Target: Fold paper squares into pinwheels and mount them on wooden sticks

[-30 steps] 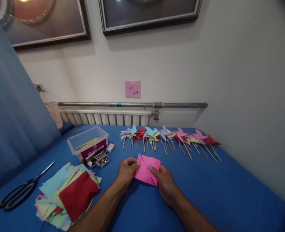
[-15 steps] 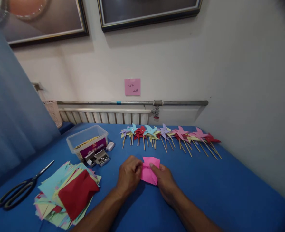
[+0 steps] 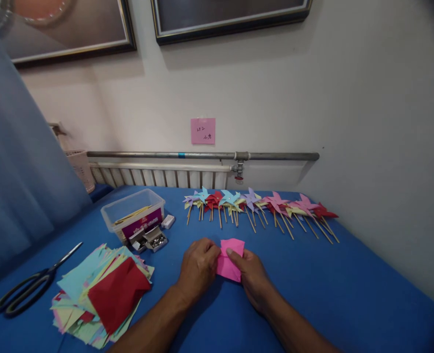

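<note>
A bright pink square of paper [image 3: 231,267] is held up between my two hands, above the blue cloth. My right hand [image 3: 252,274] grips its right edge, thumb on the near face and fingers behind. At the paper's left edge, my left hand [image 3: 201,262] is closed, its fingertips pinching the edge; the fingers' far side is hidden. Beyond the hands lies a row of paper pinwheels [image 3: 251,198] on thin wooden sticks, in blue, red, purple, yellow and pink.
At left are a pile of coloured paper squares [image 3: 119,294], black-handled scissors [image 3: 36,287] and a clear plastic box [image 3: 115,213] of sticks. By the box sit small open boxes of metal pins [image 3: 156,241] and a small white box [image 3: 168,221]. A radiator [image 3: 165,177] stands behind.
My left hand has shifted slightly right and its fingers have curled closer along the pink paper's left edge. The right hand keeps its hold. The view has tilted a little.
</note>
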Motion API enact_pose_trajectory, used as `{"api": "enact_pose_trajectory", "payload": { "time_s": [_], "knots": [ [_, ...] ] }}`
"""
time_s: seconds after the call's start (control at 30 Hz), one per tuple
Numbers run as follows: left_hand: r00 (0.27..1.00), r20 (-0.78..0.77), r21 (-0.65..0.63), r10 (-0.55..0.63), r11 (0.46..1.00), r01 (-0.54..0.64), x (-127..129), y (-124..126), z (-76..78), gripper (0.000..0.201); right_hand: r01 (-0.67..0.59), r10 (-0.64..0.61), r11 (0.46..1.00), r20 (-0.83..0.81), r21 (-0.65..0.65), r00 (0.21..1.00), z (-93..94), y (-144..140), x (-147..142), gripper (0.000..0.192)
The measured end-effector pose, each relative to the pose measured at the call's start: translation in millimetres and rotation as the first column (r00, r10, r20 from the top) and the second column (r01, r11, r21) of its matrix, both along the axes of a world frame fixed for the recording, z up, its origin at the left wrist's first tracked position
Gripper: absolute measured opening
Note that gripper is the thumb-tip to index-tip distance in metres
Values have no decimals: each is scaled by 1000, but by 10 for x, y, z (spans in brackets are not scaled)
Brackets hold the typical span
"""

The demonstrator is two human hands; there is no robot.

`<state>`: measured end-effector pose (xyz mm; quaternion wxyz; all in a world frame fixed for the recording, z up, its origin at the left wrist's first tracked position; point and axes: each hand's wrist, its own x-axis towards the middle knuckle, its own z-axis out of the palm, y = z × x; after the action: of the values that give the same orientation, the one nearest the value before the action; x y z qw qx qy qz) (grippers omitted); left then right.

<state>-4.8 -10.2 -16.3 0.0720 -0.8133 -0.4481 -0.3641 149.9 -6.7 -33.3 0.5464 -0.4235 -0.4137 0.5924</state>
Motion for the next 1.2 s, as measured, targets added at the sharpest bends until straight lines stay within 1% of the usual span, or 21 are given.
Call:
{"api": "enact_pose_trajectory", "payload": {
  "time_s": [0.1,0.17,0.23,0.3,0.33,0.37,0.4,0.43,0.47,0.5,0.53,0.57,0.7,0.8,0.97,1.07,1.2],
  "knots": [
    [1000,10,-16,-19,1000,19,-2,-20,14,25,-17,17,1000,19,-15,1000,-14,1,4,40],
    [998,44,-46,-53,997,55,0,-40,37,24,8,-8,1000,72,1,997,-27,0,8,38],
    [986,139,-108,-91,988,107,10,-53,66,21,39,-41,999,120,16,992,-33,-2,11,37],
    [947,314,-220,-72,965,146,25,-44,88,16,63,-67,998,164,30,984,-34,-2,15,37],
    [905,426,-300,-24,939,166,33,-28,92,14,73,-79,997,186,40,979,-36,1,17,37],
    [844,534,-391,47,899,197,41,-7,92,13,79,-88,996,209,52,974,-40,5,20,37],
    [771,623,-481,130,841,247,47,19,86,14,81,-94,995,226,66,969,-47,11,22,37],
    [699,684,-555,208,770,314,52,46,76,16,80,-96,994,237,78,967,-56,17,25,38],
    [638,722,-600,268,700,386,54,72,63,20,74,-93,994,243,85,966,-65,23,27,40],
    [592,745,-620,306,647,445,56,95,49,23,68,-88,994,246,90,965,-73,27,28,42],
    [564,761,-621,322,615,487,57,113,34,25,61,-83,994,250,94,965,-79,28,29,43],
    [546,773,-613,323,603,511,58,125,20,27,56,-80,994,257,99,963,-80,25,29,43],
    [516,795,-586,319,623,518,68,136,-11,27,37,-64,994,275,104,959,-52,-9,18,40],
    [501,795,-590,343,629,506,75,137,-8,28,30,-54,995,269,94,962,-24,-29,3,41],
    [467,797,-598,383,607,523,83,136,19,30,-11,-2,998,203,67,979,-16,-34,-11,41],
    [455,803,-593,385,597,541,85,123,45,31,-4,-9,998,209,63,978,-53,-20,-9,41],
    [452,802,-595,390,585,550,82,111,79,31,-30,14,997,214,71,977,-120,6,-6,44]
  ]
}}
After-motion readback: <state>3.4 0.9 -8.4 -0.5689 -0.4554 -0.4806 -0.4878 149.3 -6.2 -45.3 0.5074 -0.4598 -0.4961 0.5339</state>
